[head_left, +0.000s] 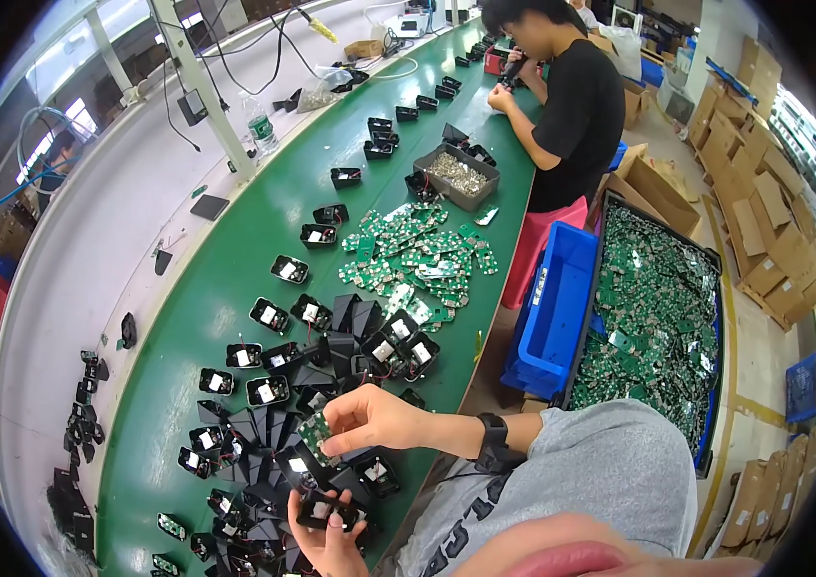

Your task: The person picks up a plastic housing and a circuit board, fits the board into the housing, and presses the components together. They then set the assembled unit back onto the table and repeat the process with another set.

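Observation:
My right hand (369, 419), with a dark watch on its wrist, pinches a green circuit board (315, 439) by its edge. Just below it, my left hand (329, 543) is closed around a small black plastic housing (317, 510). The board is held above the housing, apart from it. Around both hands lie many black housings (267, 389), several with a white part inside and thin red wires. Beyond them spreads a heap of loose green circuit boards (427, 255).
A grey bin of small metal parts (465, 192) stands on the green table (263, 216). A co-worker (576, 106) in black works farther along. To the right are a blue crate (552, 308) and a large tray of boards (658, 317). Cardboard boxes (764, 212) stand beyond.

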A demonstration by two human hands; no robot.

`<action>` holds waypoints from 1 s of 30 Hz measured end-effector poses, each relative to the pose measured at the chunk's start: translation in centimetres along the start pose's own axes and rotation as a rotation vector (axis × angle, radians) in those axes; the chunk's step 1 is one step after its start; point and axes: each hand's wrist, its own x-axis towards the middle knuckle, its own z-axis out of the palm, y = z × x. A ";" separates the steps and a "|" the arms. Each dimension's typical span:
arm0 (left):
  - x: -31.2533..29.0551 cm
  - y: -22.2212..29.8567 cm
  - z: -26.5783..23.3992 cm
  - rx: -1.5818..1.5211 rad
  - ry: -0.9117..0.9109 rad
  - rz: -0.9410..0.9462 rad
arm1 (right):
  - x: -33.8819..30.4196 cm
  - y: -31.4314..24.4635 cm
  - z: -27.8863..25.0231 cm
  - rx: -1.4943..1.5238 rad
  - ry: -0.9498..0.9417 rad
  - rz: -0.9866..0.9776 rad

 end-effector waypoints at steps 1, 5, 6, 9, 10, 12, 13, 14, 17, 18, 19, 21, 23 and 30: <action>0.0 0.5 1.0 0.002 0.032 0.018 | -0.2 -0.2 0.2 0.000 -0.004 0.004; -0.2 0.9 1.4 -0.029 0.016 0.053 | -1.1 -0.8 0.7 -0.037 -0.027 0.024; -0.3 0.9 1.2 -0.033 0.013 0.064 | -1.2 -1.1 0.8 -0.012 -0.047 0.064; -0.4 1.0 0.5 -0.038 -0.068 0.030 | -1.6 -1.0 1.4 0.002 -0.092 0.094; -0.3 0.8 0.2 -0.037 -0.071 0.041 | -1.7 -1.1 1.6 0.032 -0.117 0.129; -0.1 0.4 -0.1 0.042 0.012 0.166 | -1.9 -1.3 1.6 -0.044 -0.321 0.169; -0.2 0.3 0.1 0.151 0.087 0.199 | -1.9 -0.9 1.8 -0.125 -0.449 0.014; 0.0 0.1 0.1 0.149 0.085 0.208 | -1.9 -0.4 2.1 -0.207 -0.574 -0.143; 0.1 0.1 0.2 0.303 0.014 0.382 | -2.4 -1.0 3.9 -0.276 -0.622 -0.235; 0.3 0.1 0.6 0.376 0.059 0.362 | -2.3 -0.8 3.9 -0.279 -0.625 -0.244; 0.3 0.2 0.8 0.341 0.031 0.372 | -2.2 -0.3 3.9 -0.288 -0.602 -0.250; 0.4 0.2 0.9 0.306 0.001 0.384 | -2.0 0.4 3.5 -0.307 -0.572 -0.201; 0.7 -0.2 0.6 0.240 -0.001 0.394 | -1.8 0.6 2.7 -0.338 -0.574 -0.181; 1.3 -0.5 -0.6 0.247 -0.009 0.398 | -1.8 0.4 2.6 -0.390 -0.556 -0.106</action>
